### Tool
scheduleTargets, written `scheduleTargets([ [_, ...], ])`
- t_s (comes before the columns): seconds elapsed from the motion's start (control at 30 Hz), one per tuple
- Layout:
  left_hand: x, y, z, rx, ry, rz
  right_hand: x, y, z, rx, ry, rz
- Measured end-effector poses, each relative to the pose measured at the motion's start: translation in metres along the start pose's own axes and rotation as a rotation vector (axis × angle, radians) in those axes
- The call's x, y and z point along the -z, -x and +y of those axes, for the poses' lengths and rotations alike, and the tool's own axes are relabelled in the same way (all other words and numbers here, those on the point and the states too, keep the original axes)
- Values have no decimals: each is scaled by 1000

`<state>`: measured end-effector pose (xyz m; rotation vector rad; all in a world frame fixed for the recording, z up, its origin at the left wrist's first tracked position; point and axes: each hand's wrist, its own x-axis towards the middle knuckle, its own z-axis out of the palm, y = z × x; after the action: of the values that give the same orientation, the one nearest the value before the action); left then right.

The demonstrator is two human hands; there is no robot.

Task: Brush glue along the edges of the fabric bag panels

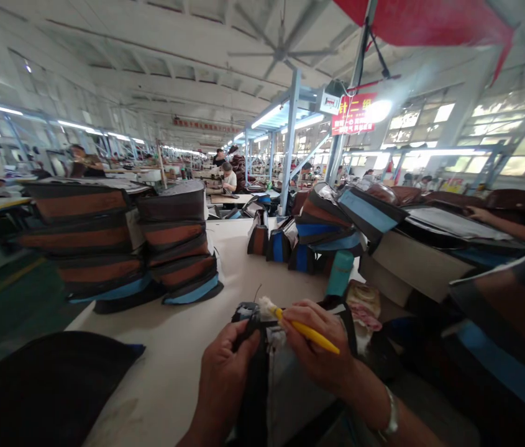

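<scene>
Between the left hand (225, 366) and the right hand (320, 344) stands the dark-edged piece (290, 388), a pale panel facing up and a black border round it, and what a close bit of handwork this is! Left thumb and fingers pinch that border near its top corner, closed firmly on the material. Over on the other side, the right hand has a yellow-handled brush (313, 336) gripped like a pen, its whitish tip just beyond the left fingertips, right by the piece's upper edge; whether it actually touches, I can't tell.

How does it handle? Light, I'd say, and flexible, with the border probably thicker and stiffer than the panel, so that pinch at the corner looks the right hold: firm, but clear of the brush tip. The panel below the hands might buckle if squeezed. The brush looks light and rigid, best taken low on the handle, just as it is here; its soft tip would splay under pressure.

Just beyond the right hand, a teal bottle (340, 273)! Ahead of the left hand, a layered stack (178, 248) on the pale table (164, 354).
</scene>
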<state>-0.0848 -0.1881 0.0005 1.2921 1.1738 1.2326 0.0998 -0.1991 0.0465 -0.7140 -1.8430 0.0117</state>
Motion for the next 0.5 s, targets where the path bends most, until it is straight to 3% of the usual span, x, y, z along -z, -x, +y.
scheduleTargets([
  [0.1,0,1,0,28,25,2,-6,2,3,-27,-1,83],
  [0.23,1,0,-2,19,-8,32,-12,7,6,-22,-3,-28],
  [0.3,9,-8,-5,-17,-93,66,-10,11,4,-26,27,0],
  [0.4,31,-37,-7,-174,-329,119,5,20,-6,-73,1,130],
  [0.5,64,-83,-8,-392,-609,110,30,36,-19,-160,-36,242],
])
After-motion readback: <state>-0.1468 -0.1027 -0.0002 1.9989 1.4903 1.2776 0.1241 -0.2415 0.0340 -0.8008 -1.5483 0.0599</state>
